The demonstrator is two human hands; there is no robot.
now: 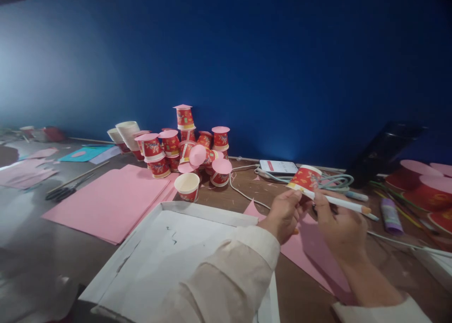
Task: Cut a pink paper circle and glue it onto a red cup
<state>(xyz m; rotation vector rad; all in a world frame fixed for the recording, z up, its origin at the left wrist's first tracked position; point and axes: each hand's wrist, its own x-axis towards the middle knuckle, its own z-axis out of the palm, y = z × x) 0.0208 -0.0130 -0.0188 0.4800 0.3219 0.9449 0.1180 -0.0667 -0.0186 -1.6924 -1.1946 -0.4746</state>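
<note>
A red patterned paper cup (306,176) with a yellow band sits tilted just beyond my fingertips. My left hand (285,212) is closed in a pinch at the cup's lower edge; its fingers partly hide the contact. My right hand (341,224) grips a white pen-like stick (341,201) with an orange-tan end, thumb along its side. The stick's left end meets my left fingertips by the cup. Beneath both hands lies a cut pink paper sheet (314,252). My left forearm reaches over a white shallow box lid (169,262).
Red cups with pink paper discs (155,149) are stacked near the blue wall. An upright cup (187,187) stands before them. Left are pink sheets (109,200), scissors (63,191) and nested cups (127,137). A phone (278,166), cables and a purple glue stick (391,217) lie rightward.
</note>
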